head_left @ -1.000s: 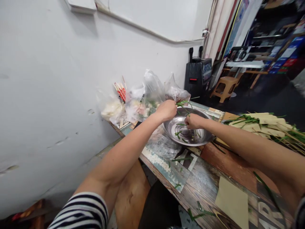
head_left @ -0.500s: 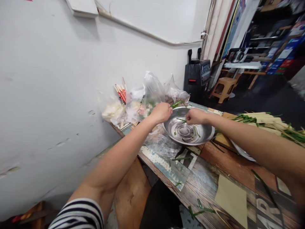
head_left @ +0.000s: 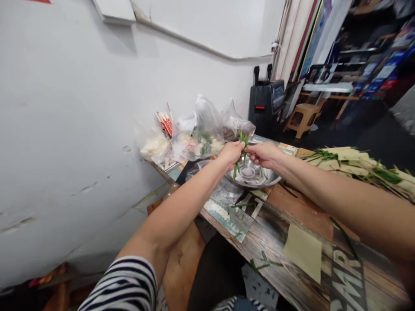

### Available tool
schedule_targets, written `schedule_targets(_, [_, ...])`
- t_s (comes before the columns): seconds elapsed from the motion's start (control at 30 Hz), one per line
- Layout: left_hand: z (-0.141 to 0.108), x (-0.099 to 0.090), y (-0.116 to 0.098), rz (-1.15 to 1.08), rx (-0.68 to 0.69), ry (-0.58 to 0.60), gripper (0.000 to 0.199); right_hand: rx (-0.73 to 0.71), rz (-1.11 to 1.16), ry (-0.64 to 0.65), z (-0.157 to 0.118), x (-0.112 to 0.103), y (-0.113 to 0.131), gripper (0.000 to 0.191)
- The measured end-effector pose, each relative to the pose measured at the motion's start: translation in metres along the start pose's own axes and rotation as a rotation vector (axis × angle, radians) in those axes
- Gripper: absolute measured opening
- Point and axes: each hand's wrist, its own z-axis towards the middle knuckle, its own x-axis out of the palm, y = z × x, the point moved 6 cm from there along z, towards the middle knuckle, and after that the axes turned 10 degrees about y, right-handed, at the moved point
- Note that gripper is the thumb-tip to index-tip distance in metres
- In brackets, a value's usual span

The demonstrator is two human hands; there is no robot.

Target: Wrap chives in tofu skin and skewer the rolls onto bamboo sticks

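Note:
Over a steel bowl (head_left: pixel 270 180) my two hands meet. My left hand (head_left: pixel 232 154) is closed on a few green chive pieces (head_left: pixel 244 138) that stick up above the fingers and hang below them. Right against it, my right hand (head_left: pixel 262 154) pinches with thumb and fingers at the same green pieces. Several cut green bits lie in the bottom of the bowl. A crumpled clear plastic bag (head_left: pixel 223 192) lies at the bowl's near left side.
Filled plastic bags (head_left: pixel 207 129) and red-white chopsticks (head_left: pixel 166 124) stand along the wall. Right of the bowl lie skewers with pale sheets and greens (head_left: pixel 353 162). A tan sheet (head_left: pixel 304 250) and green scraps (head_left: pixel 264 261) lie on the table. Behind stands a black speaker (head_left: pixel 266 101).
My hands were apart over the bowl and have come together above it. The green pieces now stand upright between them. The view has shifted slightly.

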Motion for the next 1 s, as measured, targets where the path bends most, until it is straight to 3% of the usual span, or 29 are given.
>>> schedule_targets(0.1, [0.005,0.002,-0.001,0.059,0.087,-0.033,0.030,0.016,0.014,-0.045,0.001,0.002,0.001,0.028])
schedule_targets(0.17, [0.007,-0.003,-0.006,0.213,0.175,-0.120,0.029,-0.048,-0.047,-0.056,-0.006,0.002,0.006,0.022])
schedule_targets(0.23, [0.005,-0.011,-0.012,0.383,0.234,-0.212,0.028,-0.177,-0.266,-0.061,-0.023,0.003,0.011,0.017])
schedule_targets(0.3, [-0.004,-0.019,-0.018,0.489,0.265,-0.258,0.027,-0.294,-0.632,-0.021,-0.050,0.013,0.008,0.018])
schedule_targets(0.37, [-0.021,-0.025,-0.023,0.555,0.298,-0.253,0.028,-0.315,-1.003,0.128,-0.076,0.032,-0.015,0.019])
schedule_targets(0.43, [-0.045,-0.028,-0.026,0.623,0.339,-0.200,0.028,-0.247,-1.269,0.333,-0.096,0.051,-0.053,0.019])
schedule_targets(0.53, [-0.084,-0.022,-0.019,0.730,0.362,-0.035,0.028,-0.193,-1.490,0.258,-0.106,0.060,-0.092,0.032])
schedule_targets(0.63, [-0.116,-0.012,0.001,0.852,0.325,0.066,0.031,-0.157,-1.508,0.209,-0.105,0.059,-0.110,0.036])
schedule_targets(0.73, [-0.136,0.002,0.025,0.943,0.317,0.044,0.032,-0.162,-1.472,0.214,-0.114,0.054,-0.109,0.030])
schedule_targets(0.83, [-0.148,0.024,0.050,1.019,0.282,0.022,0.027,-0.182,-1.404,0.178,-0.134,0.048,-0.100,0.026])
schedule_targets(1.0, [-0.153,0.057,0.081,0.969,0.186,0.063,0.025,-0.269,-1.067,0.014,-0.157,0.033,-0.088,0.018])
